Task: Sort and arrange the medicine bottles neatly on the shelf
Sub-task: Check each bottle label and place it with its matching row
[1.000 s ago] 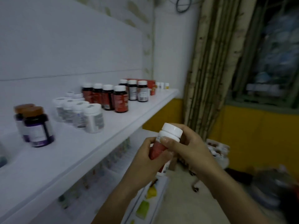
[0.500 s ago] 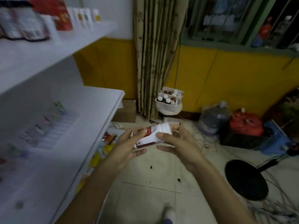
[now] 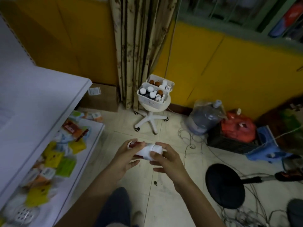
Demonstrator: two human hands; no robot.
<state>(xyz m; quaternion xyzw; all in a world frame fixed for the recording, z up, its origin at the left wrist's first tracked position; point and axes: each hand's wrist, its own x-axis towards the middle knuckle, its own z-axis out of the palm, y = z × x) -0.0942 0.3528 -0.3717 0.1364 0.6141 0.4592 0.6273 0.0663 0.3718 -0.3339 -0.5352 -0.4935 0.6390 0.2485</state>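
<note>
A pale tiled floor (image 3: 160, 207) is bounded by yellow walls (image 3: 213, 63); a patterned curtain (image 3: 139, 46) is hung beside a window (image 3: 229, 10), and dim light is cast throughout.

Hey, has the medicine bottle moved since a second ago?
Yes. It stood upright beside the top shelf; now the bottle lies sideways, gripped by the left hand and right hand, lower down beside the packet shelf.

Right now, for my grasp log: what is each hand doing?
Left hand: holding the red medicine bottle.
Right hand: pinching the same bottle's white cap.
</note>
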